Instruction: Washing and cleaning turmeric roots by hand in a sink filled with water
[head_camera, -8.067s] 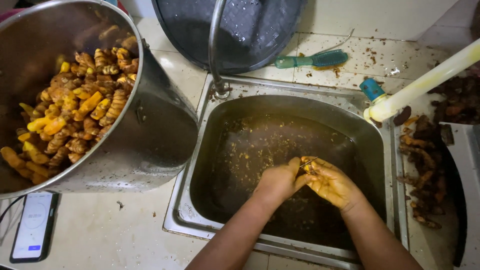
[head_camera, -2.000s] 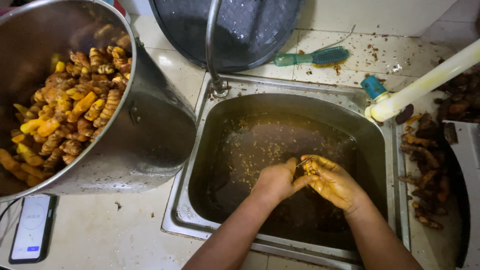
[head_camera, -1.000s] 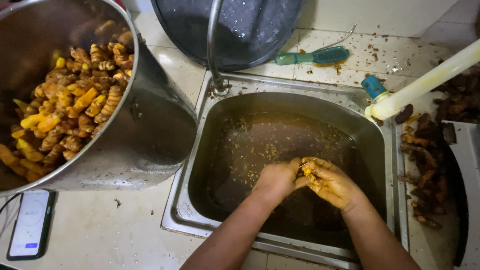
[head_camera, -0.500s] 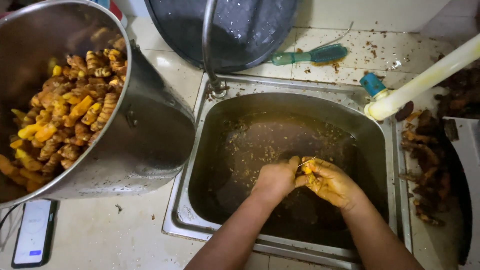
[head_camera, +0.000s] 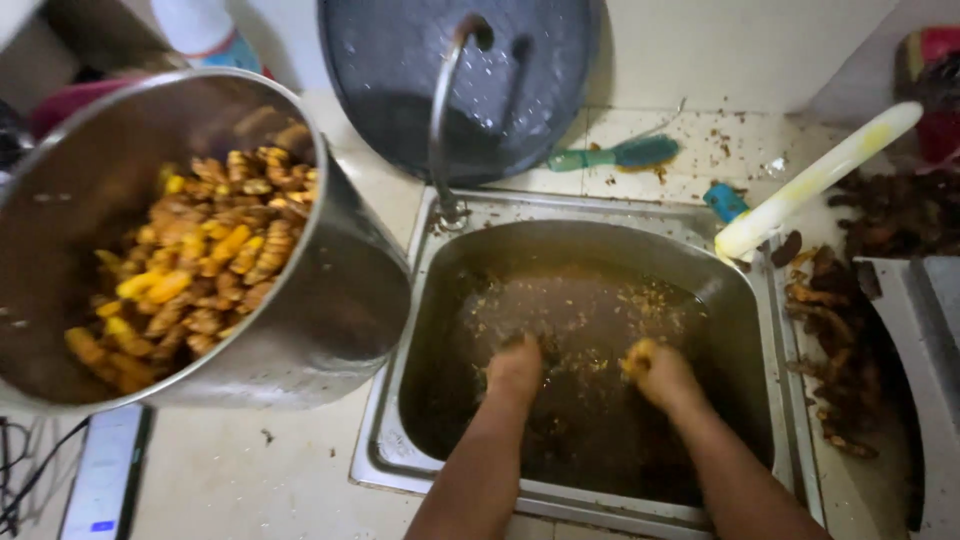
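Both my hands are down in the muddy brown water of a steel sink (head_camera: 420, 300). My left hand (head_camera: 515, 368) is plunged in at the centre, fingers hidden under the water. My right hand (head_camera: 655, 372), stained yellow, is dipped in a short way to its right, its fingers also submerged. The hands are apart. Whether either holds anything under the water is hidden. A large steel pot (head_camera: 350, 290) tilted at the left holds several yellow-orange peeled roots (head_camera: 205, 260).
A curved tap (head_camera: 445, 120) rises behind the sink in front of a dark round lid (head_camera: 520, 60). A green brush (head_camera: 610, 156) lies on the tiled counter. A white pipe (head_camera: 820, 175) crosses at right above unpeeled dark roots (head_camera: 835, 330). A phone (head_camera: 105, 480) lies bottom left.
My hands were together above the water, rubbing a yellow root. Now they have separated and both are plunged into the water. The view shifted slightly.
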